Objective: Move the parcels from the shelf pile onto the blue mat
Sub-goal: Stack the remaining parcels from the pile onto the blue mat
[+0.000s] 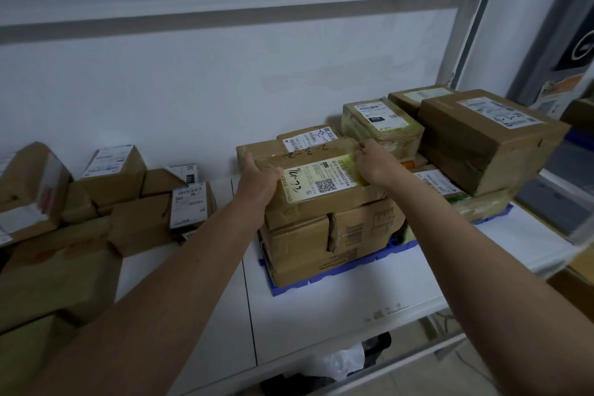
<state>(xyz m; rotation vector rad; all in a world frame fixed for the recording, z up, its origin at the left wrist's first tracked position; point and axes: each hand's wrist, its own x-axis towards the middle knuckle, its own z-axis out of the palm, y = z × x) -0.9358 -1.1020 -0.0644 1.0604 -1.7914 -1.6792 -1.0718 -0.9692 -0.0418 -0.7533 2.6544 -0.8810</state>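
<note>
Both hands grip the taped parcel, fingers curled.

I see a flat brown parcel, yellow-taped, label up, lying atop stacked boxes on the blue mat. More parcels crowd the mat's right; the shelf pile lies left.

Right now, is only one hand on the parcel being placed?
No: the left hand and right hand grip opposite ends of the labelled parcel atop the stack on the blue mat.
</note>
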